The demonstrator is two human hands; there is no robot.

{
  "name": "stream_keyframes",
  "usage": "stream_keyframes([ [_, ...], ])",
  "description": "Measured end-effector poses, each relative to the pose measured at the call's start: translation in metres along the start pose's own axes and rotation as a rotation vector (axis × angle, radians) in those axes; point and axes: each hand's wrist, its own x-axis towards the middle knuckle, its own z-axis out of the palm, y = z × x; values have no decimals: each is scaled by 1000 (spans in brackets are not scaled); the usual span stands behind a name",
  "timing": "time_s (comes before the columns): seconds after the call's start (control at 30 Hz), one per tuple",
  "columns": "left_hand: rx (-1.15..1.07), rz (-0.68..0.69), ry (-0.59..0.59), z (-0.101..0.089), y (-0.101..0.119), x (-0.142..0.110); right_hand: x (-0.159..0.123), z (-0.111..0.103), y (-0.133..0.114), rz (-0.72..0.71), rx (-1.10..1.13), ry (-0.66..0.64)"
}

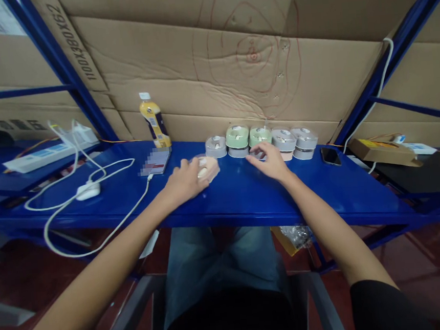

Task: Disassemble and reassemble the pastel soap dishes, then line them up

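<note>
My left hand [183, 182] is closed on a pale pink rounded case [210, 169] with a clear cover, held low over the blue table. My right hand [272, 162] has its thumb and fingers apart, in front of a row of similar cases. Just behind its fingers is a stack topped by a green case [259, 135]; the hand partly hides the lower part. Left of that stands another green-topped stack [237, 137], then a single grey case [216, 147]. To the right are two more stacks with grey tops, one [283, 139] beside the other [304, 138].
A yellow drink bottle [155, 120] stands at the back left, near a phone [156, 161] with a white cable. A white charger [88, 190] lies among cable loops. Another black phone [330, 156] is at the right. Cardboard [156, 52] rises behind the blue table [242, 199].
</note>
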Motion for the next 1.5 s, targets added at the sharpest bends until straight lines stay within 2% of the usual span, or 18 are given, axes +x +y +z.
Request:
stream_keyframes([
  [0.07, -139, 208, -20, 3, 1, -5, -4, 7, -7, -95, 29, -116],
  [0.17, -366, 494, -36, 13, 6, 4, -8, 15, -15, -196, 27, -300],
  [0.23, -473, 575, -49, 22, 12, 15, -10, 19, -18, -201, 5, -394],
  [0.33, -576, 582, -74, 34, 20, 33, -11, 20, -18, -148, -31, -460],
  [0.43, -631, 589, -97, 46, 25, 50, -9, 14, -13, -92, -64, -441],
  [0.53, -650, 616, -60, 55, 25, 61, -5, -1, -4, 2, -85, -385],
  [0.63, -600, 659, -3, 57, 24, 59, -2, -19, 9, 114, -113, -307],
  [0.8, -494, 747, -15, 54, 28, 44, 1, -39, 23, 278, -155, -189],
  [0.9, -504, 751, 0, 52, 28, 44, 2, -40, 25, 292, -157, -178],
  [0.97, -520, 700, 32, 51, 22, 47, 2, -38, 25, 284, -160, -181],
  [1.13, -523, 420, 167, 49, -11, 60, 2, -37, 27, 284, -175, -169],
  [1.23, -481, 311, 155, 52, -32, 65, 1, -37, 32, 297, -206, -218],
  [1.37, -464, 312, 147, 54, -41, 65, 2, -36, 38, 320, -217, -308],
  [1.43, -488, 360, 198, 52, -36, 62, 2, -34, 37, 304, -205, -290],
  [1.5, -522, 423, 239, 49, -26, 57, 2, -33, 32, 240, -162, -219],
])
